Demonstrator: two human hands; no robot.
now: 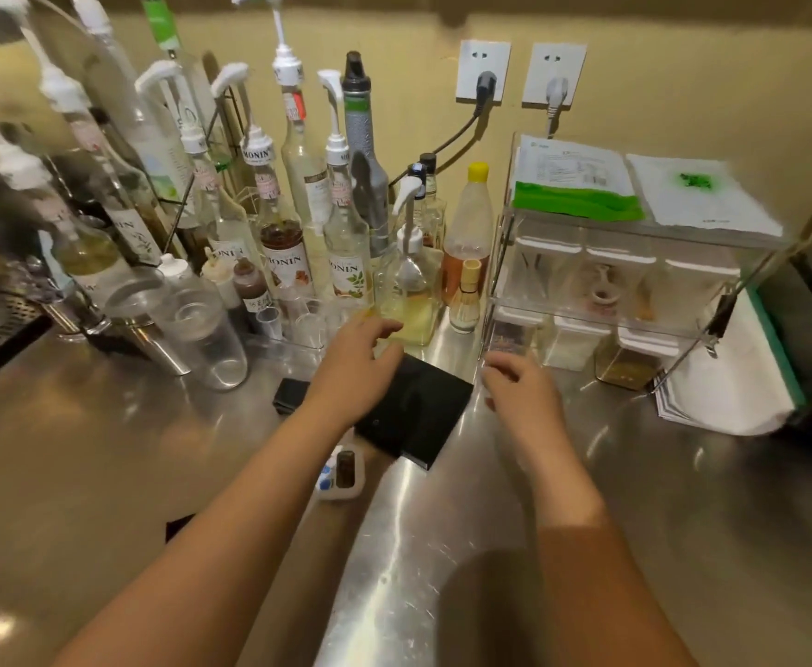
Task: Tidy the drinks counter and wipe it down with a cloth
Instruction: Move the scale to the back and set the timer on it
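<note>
On the steel counter [442,546] lies a flat black scale [418,411], turned at an angle. My left hand [353,363] rests over its far left corner, fingers spread toward a clear square pump bottle [411,300] of pale liquid. My right hand [519,387] hovers right of the scale, fingers loosely curled in front of the clear acrylic rack [635,300], holding nothing that I can see. A small white timer [344,471] lies half under my left forearm. No cloth is in view.
Several Monin syrup bottles [284,252] with white pumps line the back left. Clear cups [211,329], a steel jigger [154,339] and shot glasses stand before them. A bamboo whisk [466,300], a yellow-capped bottle [469,233], a stack of white paper bags [731,392] and two wall sockets [483,72] are nearby.
</note>
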